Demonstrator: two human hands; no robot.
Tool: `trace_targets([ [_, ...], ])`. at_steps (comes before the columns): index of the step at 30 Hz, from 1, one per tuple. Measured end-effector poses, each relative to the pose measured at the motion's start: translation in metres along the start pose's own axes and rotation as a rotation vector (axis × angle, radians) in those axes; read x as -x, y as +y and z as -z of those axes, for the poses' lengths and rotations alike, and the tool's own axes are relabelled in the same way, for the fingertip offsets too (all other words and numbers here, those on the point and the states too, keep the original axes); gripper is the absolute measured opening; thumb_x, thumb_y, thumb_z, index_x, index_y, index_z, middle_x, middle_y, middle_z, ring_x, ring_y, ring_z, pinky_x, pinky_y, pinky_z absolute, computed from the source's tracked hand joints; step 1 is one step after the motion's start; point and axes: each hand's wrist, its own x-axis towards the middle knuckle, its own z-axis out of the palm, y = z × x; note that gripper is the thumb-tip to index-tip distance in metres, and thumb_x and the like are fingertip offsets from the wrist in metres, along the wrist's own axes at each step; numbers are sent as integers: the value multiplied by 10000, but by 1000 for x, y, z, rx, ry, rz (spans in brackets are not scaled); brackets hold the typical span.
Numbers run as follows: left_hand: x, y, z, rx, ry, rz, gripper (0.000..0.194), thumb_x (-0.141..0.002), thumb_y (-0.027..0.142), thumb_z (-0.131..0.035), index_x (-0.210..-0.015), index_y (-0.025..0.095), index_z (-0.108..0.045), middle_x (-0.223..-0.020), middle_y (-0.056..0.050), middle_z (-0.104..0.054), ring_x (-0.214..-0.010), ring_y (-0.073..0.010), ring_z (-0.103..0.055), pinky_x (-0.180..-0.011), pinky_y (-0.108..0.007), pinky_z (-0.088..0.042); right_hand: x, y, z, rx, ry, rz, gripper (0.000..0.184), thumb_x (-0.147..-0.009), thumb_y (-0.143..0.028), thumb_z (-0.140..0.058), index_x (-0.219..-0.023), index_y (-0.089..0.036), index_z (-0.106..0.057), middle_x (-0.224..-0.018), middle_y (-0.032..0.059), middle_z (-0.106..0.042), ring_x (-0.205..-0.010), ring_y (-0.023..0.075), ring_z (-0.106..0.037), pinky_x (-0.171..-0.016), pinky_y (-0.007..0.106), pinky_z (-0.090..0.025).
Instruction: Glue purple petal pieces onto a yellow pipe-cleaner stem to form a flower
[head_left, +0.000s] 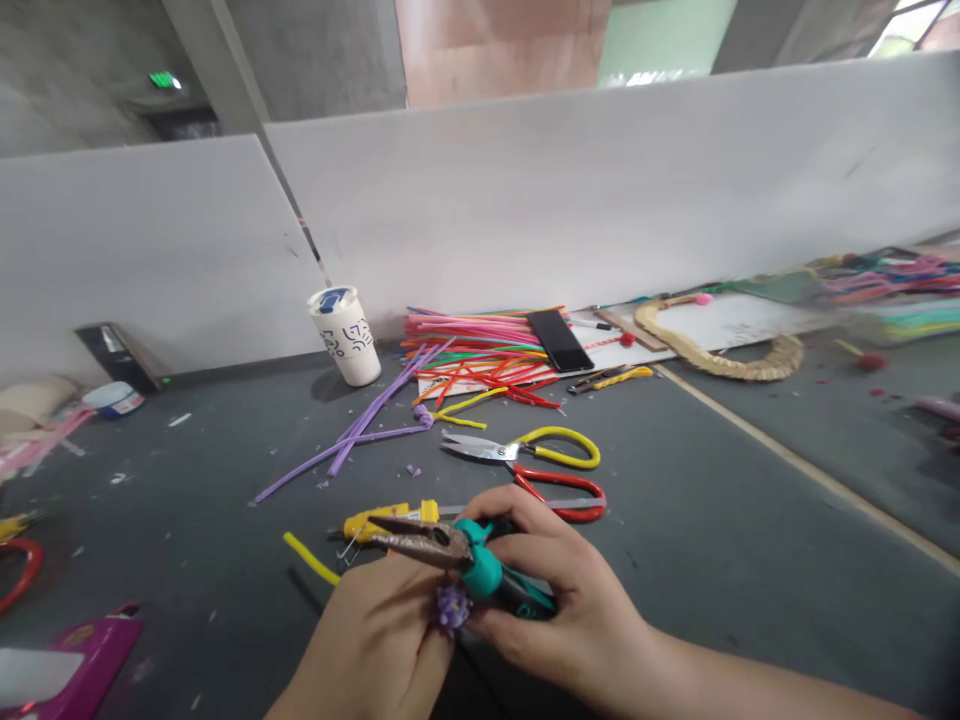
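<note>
My right hand [559, 590] is closed around the teal handles of rusty long-nose pliers [442, 548], whose jaws point left. My left hand [375, 645] is closed in a pinch on a small purple pipe-cleaner flower [453, 606], held just under the pliers' joint. Both hands hover low over the dark grey table [712, 520] near its front edge. A short yellow pipe-cleaner piece [311, 558] lies left of my hands.
Behind my hands lie a yellow utility knife [382, 520], yellow and red scissors [540, 465], loose purple pipe cleaners [360, 430], a pile of coloured ones [480, 345] with a phone [559, 340] on top, and a paper cup [345, 335]. White partition boards stand at the back.
</note>
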Motion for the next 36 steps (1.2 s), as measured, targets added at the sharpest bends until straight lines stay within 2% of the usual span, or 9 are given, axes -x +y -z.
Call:
trace_targets([
  [5, -4, 7, 4, -69, -2, -33, 315, -811, 84, -421, -951, 238, -658, -807, -37, -795, -680, -188, -753, -595, -244, -572, 2, 1, 0, 34, 6, 53, 134, -719, -68, -690, -818, -155, -715, -1043, 87, -613, -952, 173, -635, -846, 240, -505],
  [11, 11, -4, 3, -242, 199, -25, 264, -802, 118, -552, -1053, 191, -585, -858, -66, -774, -758, -188, -751, -701, -240, -597, 2, 0, 0, 93, 107, 72, 126, -722, -60, -670, -785, -168, -657, -1022, 67, -613, -934, 145, -636, -835, 195, -503],
  [19, 12, -7, 16, -336, 237, -217, 129, -854, 112, -587, -929, 182, -665, -826, -66, -792, -778, -189, -734, -746, -282, -581, 2, -9, 2, 122, 108, 134, 132, -738, -78, -672, -785, -193, -629, -1021, 58, -617, -929, 141, -644, -833, 182, -513],
  [23, 19, -5, 14, -374, 314, -206, 108, -870, 198, -627, -948, 186, -700, -834, -44, -815, -744, -153, -759, -773, -188, -565, 2, -14, -1, 98, 102, 110, 128, -746, -78, -672, -784, -196, -638, -1034, 60, -620, -932, 147, -653, -829, 188, -521],
  [24, 20, -5, 12, -314, 313, -161, 131, -881, 214, -616, -971, 204, -710, -868, -31, -818, -762, -150, -762, -790, -181, -563, 1, -16, -1, 91, 104, 112, 122, -742, -82, -672, -779, -194, -642, -1034, 62, -622, -929, 148, -655, -826, 187, -522],
  [26, 19, -3, 9, -92, 449, 69, 148, -904, 270, -587, -940, 250, -730, -865, 2, -812, -784, -160, -756, -799, -212, -572, -2, -20, 2, 87, 105, 126, 110, -732, -91, -667, -780, -190, -660, -1021, 62, -629, -916, 147, -659, -822, 183, -522],
  [30, 3, 2, 17, 409, 683, 378, 86, -847, 287, -690, -819, 264, -767, -682, 34, -730, -528, -102, -657, -542, -152, -551, -16, -29, 16, 143, 119, 130, 97, -745, -106, -637, -785, -181, -686, -1001, 66, -649, -908, 153, -671, -813, 183, -521],
  [32, -9, 6, 26, 612, 707, 387, 94, -826, 297, -718, -786, 234, -776, -652, 13, -711, -487, -107, -630, -490, -173, -543, -26, -35, 24, 189, 119, 124, 71, -762, -125, -638, -773, -180, -683, -1013, 73, -656, -921, 167, -673, -807, 201, -525],
  [36, -35, 14, 45, 730, 689, 203, 90, -847, 263, -696, -831, 236, -780, -713, -15, -734, -525, -139, -657, -488, -230, -567, -50, -57, 38, 247, 60, 190, 109, -802, -141, -605, -712, -180, -652, -959, 74, -662, -823, 168, -668, -715, 233, -542],
])
